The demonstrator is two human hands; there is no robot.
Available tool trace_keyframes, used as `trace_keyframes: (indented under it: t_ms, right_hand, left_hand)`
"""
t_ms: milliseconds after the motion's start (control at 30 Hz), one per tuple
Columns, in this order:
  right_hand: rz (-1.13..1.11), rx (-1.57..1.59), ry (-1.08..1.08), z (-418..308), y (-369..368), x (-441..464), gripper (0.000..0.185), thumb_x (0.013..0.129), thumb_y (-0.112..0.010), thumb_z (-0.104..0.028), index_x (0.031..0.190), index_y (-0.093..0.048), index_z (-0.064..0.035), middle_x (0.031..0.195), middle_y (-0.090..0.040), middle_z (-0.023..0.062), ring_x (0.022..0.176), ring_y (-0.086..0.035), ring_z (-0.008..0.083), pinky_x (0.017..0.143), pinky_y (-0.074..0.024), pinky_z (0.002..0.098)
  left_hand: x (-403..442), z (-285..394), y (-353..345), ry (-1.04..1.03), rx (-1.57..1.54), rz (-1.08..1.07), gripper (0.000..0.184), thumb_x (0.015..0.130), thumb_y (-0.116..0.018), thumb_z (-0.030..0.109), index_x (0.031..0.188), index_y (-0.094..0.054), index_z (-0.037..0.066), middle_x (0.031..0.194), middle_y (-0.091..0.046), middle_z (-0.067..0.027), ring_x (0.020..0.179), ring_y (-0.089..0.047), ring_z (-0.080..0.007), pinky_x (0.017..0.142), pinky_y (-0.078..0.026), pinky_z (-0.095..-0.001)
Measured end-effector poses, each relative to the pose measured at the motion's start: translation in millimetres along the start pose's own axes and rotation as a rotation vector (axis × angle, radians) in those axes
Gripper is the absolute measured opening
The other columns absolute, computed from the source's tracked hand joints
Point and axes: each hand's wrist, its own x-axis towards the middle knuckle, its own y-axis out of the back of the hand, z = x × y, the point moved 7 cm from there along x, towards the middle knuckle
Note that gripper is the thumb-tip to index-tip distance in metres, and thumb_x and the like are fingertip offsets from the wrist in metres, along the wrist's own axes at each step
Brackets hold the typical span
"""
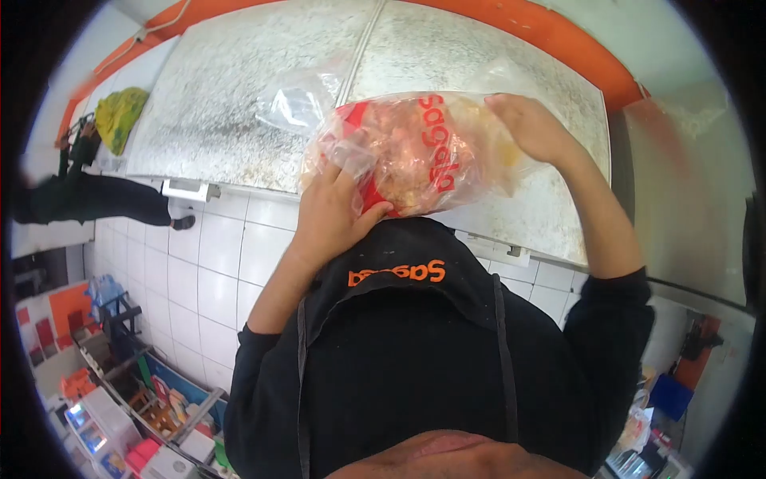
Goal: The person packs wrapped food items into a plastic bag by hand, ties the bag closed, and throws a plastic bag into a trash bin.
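Note:
A clear plastic bag (399, 152) with red "Sagala" lettering lies on the white worn worktop, close to my body. Orange-brown, lumpy contents show through it; their kind is not clear. My left hand (331, 207) grips the bag's left end, its thumb along the near edge and its fingers partly covered by crinkled plastic. At the right end, my right hand (533, 132) holds the bag by its upper corner, with the fingers bent together. Another piece of clear plastic (299, 104) lies just beyond the bag on the left.
The worktop (239, 72) has a seam across it and an orange wall edge behind. At far left a person in dark clothes (88, 191) stands near a yellow-green bag (120, 116). Behind on the left, a metal rack (159, 399) holds boxes and mixed goods.

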Motion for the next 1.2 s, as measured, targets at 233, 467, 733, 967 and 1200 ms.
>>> trace_keyframes:
  t_ms: [233,467,733,967,1200]
  right_hand:
    - [-0.668,-0.948,-0.214,-51.7,-18.9,-62.8,0.058,0.086,-0.059,-0.053,0.087,-0.067,0.0049,0.094,-0.066,0.0225,0.096,-0.060,0.0348,0.091,-0.0459,0.0409]
    - [-0.614,-1.237,0.445,-73.9,-28.0,-108.4,0.013,0.074,-0.064,-0.020,0.070,-0.069,-0.0082,0.077,-0.063,0.0048,0.088,-0.059,0.0201,0.097,-0.0406,0.0351]
    - [-0.183,-0.683,0.715,-137.8,-20.5,-56.8,0.037,0.079,-0.063,-0.025,0.112,-0.059,-0.0086,0.110,-0.056,0.0115,0.107,-0.052,0.0261,0.106,-0.0348,0.0429]
    - [0.007,-0.558,0.613,-70.4,-89.1,-4.4,0.082,0.077,-0.067,-0.047,0.144,-0.035,-0.0123,0.143,-0.037,0.0191,0.136,-0.030,0.0399,0.111,-0.0278,0.0492]
    - [0.073,-0.545,0.555,-73.0,-87.7,-11.9,0.086,0.073,-0.073,-0.048,0.144,-0.036,-0.0176,0.144,-0.035,0.0199,0.135,-0.030,0.0415,0.110,-0.0289,0.0498]
  left_hand:
    - [2.3,-3.7,-5.7,0.023,-0.069,0.042,0.068,0.069,-0.082,0.022,0.128,-0.052,0.008,0.138,-0.047,-0.0200,0.125,-0.048,-0.0399,0.098,-0.044,-0.0438]
    - [6.8,-4.1,-10.9,0.021,-0.021,0.170,0.063,0.071,-0.080,0.026,0.124,-0.053,0.004,0.133,-0.049,-0.0215,0.109,-0.054,-0.0423,0.089,-0.046,-0.0475]
    - [22.9,5.9,-8.9,-0.144,0.007,0.003,0.062,0.066,-0.081,0.025,0.122,-0.058,0.011,0.130,-0.051,-0.0176,0.108,-0.053,-0.0383,0.093,-0.043,-0.0447]
    - [15.5,9.2,25.3,-0.134,-0.657,0.176,0.084,0.068,-0.084,0.021,0.138,-0.042,0.002,0.147,-0.035,-0.0225,0.086,-0.059,-0.0197,0.086,-0.048,-0.0361]
    - [14.1,2.7,41.8,-0.102,-1.344,0.153,0.098,0.071,-0.084,0.021,0.147,-0.025,0.000,0.148,-0.029,-0.0267,0.073,-0.056,-0.0093,0.082,-0.049,-0.0304]
